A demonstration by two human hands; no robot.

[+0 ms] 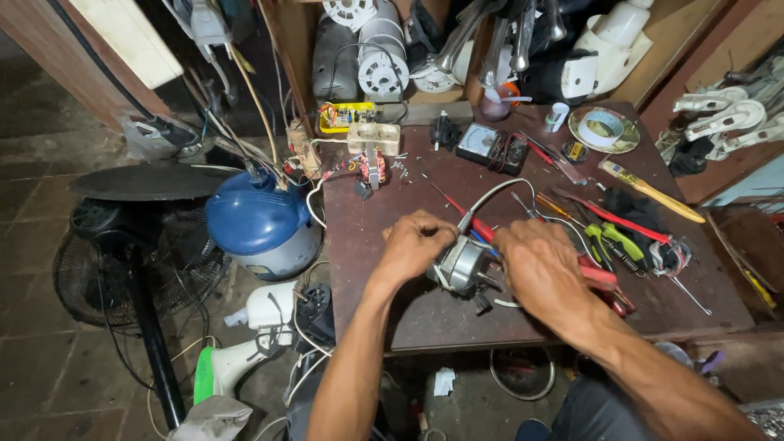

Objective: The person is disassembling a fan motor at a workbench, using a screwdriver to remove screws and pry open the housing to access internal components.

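Head view: both hands (490, 257) grip motor (459, 265) amid pliers (608, 242), screwdrivers (453, 204).

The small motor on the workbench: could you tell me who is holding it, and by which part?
Both hands grip the small motor: left hand on its left side, right hand on its right side.

Right hand (543, 273) hides much of small silver metal fan motor (460, 263); left hand (415, 242) fingertips tucked behind it; forearms cut off at btm edge.
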